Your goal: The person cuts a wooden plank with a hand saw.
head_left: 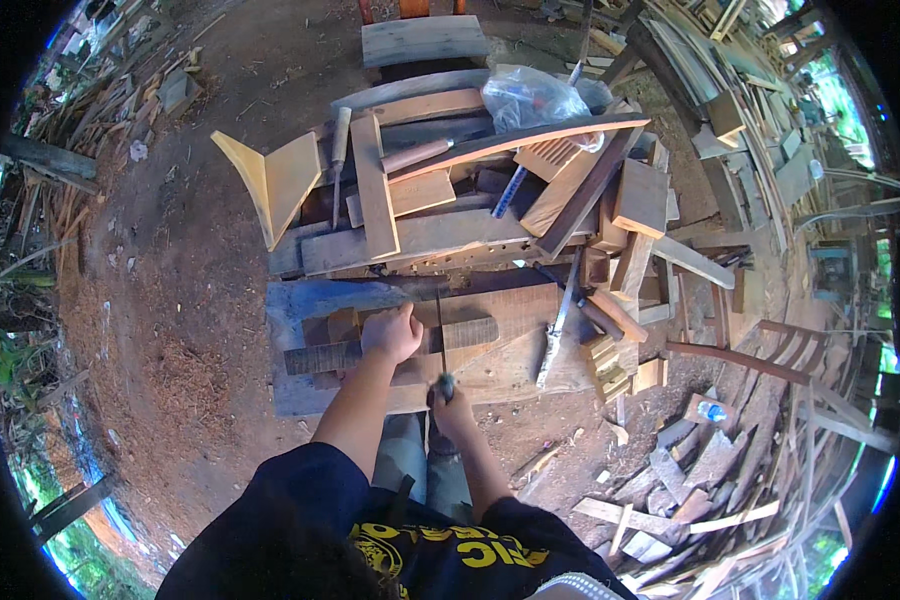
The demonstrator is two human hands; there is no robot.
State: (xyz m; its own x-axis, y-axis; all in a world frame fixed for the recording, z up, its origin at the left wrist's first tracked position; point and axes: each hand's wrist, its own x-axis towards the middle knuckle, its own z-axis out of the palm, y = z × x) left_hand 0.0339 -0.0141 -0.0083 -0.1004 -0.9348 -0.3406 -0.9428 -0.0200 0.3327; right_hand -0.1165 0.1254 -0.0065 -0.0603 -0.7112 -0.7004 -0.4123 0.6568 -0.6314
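Note:
My right hand (pixel 453 410) is closed round the dark handle of a saw (pixel 442 335). Its thin blade points away from me and crosses a rough grey-brown wooden board (pixel 470 333). To the left of the blade, my left hand (pixel 394 333) is closed and bears down on the same board; its fingertips are hidden. This board lies crosswise on the workbench (pixel 520 365), over other wood pieces. A small wood block (pixel 344 325) sits beside my left hand. How deep the blade sits in the board I cannot tell.
A long metal tool with a pale handle (pixel 550 350) lies right of the board. Beyond are a chisel (pixel 340 145), planks, a clear plastic bag (pixel 532 98) and an angled wooden piece (pixel 268 185). Wood offcuts (pixel 685 470) cover the ground at right, near a wooden chair (pixel 740 360).

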